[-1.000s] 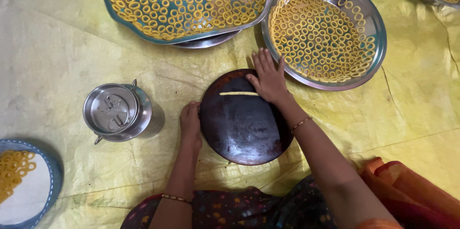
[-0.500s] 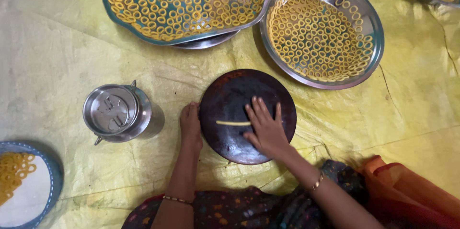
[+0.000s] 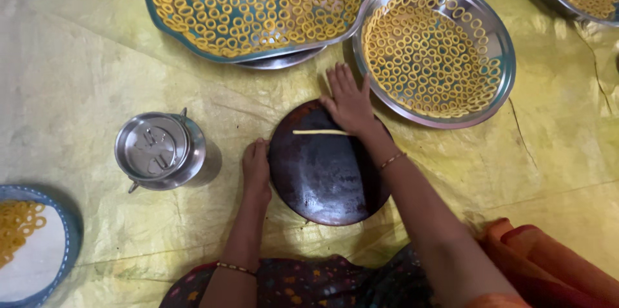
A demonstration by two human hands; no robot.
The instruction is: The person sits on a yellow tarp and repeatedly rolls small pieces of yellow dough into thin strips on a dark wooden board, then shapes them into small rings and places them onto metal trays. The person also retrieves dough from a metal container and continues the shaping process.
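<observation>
Since half a second ago, our right hand [image 3: 349, 103] has slid away from us across the dark round board [image 3: 325, 166], from near its middle to its far edge, and the thin dough strand [image 3: 320, 132] has rolled along with it.

We now see the strand lying crosswise, its long axis running left to right, on the far part of the board. Its right end disappears under the heel of our right palm, and its left end pokes out free toward the board's left side. Our right hand lies flat and open, fingers spread and pointing away from us, fingertips past the rim onto the yellow sheet [image 3: 84, 76]. It grasps nothing; it only presses down on the strand.

Our left hand [image 3: 256, 165] rests at the board's left rim, fingers together, touching the edge as if steadying it. It holds nothing, and lies farther from the strand than the right hand.

Just beyond the right fingertips sit a steel tray [image 3: 500, 82] and a teal-rimmed tray [image 3: 155, 14], both filled with small yellow dough rings. A lidded steel pot [image 3: 158, 151] stands left of the board.
</observation>
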